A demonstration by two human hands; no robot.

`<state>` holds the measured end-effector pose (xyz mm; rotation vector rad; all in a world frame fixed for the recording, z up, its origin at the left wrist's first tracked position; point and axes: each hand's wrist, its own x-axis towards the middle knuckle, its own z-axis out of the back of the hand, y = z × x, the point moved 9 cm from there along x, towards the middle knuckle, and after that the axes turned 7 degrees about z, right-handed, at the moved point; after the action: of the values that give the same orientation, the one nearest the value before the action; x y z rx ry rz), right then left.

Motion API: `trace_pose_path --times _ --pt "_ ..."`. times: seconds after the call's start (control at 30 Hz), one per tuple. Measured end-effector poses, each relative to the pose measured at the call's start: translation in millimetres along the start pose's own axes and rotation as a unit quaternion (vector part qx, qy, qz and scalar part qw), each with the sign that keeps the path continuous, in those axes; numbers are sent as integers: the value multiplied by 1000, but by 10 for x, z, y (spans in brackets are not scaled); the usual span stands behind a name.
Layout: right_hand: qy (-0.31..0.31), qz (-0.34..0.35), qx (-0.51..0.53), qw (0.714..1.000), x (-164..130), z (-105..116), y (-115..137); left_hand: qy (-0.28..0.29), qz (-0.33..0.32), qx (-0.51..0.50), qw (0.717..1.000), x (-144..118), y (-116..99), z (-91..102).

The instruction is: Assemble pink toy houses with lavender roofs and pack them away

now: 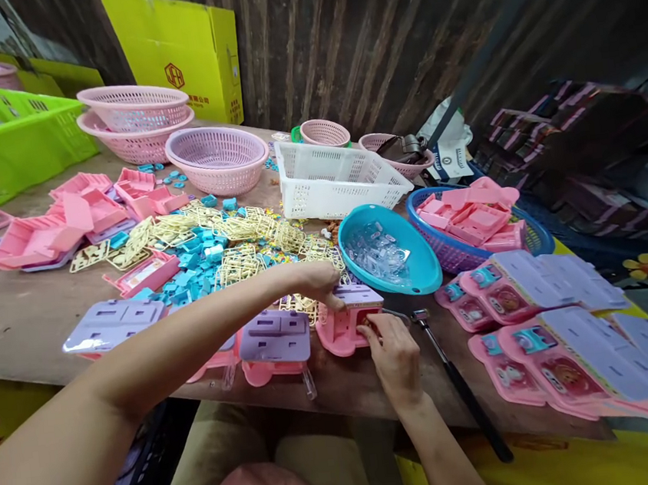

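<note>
Wooden table (19, 321) full of parts; left hand (316, 278) pinches the pink toy (347, 321) steady; right hand (394, 351) fingers press beside it; push gently.

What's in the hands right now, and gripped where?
Both hold one pink toy case: left hand grips its lilac top edge, right hand pinches its right side.

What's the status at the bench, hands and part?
Left hand on top of the pink toy case, steadying. Right hand pinching at its front opening. Hammer lying just right of the hand, not blocking.
</note>
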<state>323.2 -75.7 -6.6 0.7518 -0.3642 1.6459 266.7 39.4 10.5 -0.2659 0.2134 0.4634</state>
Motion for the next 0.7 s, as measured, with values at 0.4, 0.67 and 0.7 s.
trace_pose_path --times 0.4,0.67,0.7 --pt "-30 30 -101 994 45 31 108 8 10 12 1000 40 43 -13" --pt "-146 -96 -63 983 -107 383 -91 -2 9 -12 1000 47 69 5" --pt "-164 -153 -35 974 -186 418 -198 -4 8 -12 1000 51 72 5"
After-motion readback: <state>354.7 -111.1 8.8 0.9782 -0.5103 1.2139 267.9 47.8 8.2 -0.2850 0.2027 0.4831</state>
